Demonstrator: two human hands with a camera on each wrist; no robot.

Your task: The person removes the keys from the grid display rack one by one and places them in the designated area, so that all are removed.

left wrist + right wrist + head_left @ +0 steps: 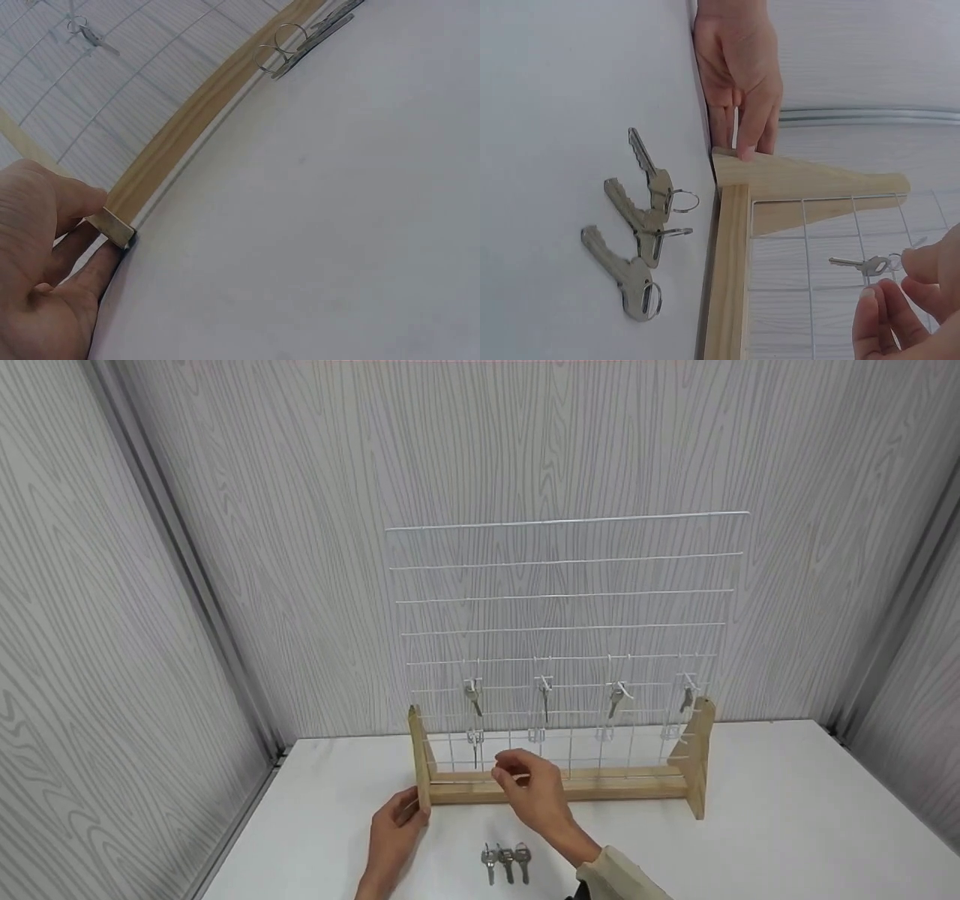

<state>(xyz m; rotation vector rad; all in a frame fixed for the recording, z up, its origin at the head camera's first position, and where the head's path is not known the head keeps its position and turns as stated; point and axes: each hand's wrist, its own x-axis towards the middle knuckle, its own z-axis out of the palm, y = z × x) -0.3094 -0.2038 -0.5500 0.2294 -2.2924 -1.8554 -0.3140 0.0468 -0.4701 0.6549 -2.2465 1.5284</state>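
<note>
Head view shows, on the white table (787, 810), a wire rack (630, 789) pinched at its wooden end by the left hand (394, 834), the loosely bent right hand (538, 793) apparently holding nothing, five hung keys (546, 703) and three loose keys (506, 857) in front, seemingly left to hang.

No readable text, no legible labels, numbers or signs

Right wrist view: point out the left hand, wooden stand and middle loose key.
Left hand (742, 71), right wrist view: middle of hand.
Wooden stand (810, 172), right wrist view: end panel.
Middle loose key (649, 225), right wrist view: bow.
</note>
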